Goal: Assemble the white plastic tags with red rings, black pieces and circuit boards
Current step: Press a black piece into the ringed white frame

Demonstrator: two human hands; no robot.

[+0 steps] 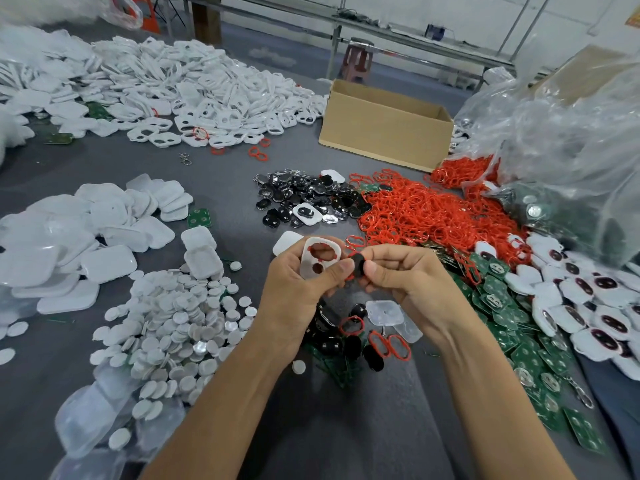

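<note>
Illumination is bright, even and diffuse; shadows on the grey table are soft. Glare streaks the clear plastic bags at far right. Wide-angle distortion curves the edges. The white tags at far left are blurred.

Holding both hands close together, forearms bare.
Gripping a white tag in the left hand — pinching a black piece in the right hand, fingers curled.

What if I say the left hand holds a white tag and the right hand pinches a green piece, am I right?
No: the head view shows the right hand pinching a black piece, not green. The left hand holds the white tag.
</note>
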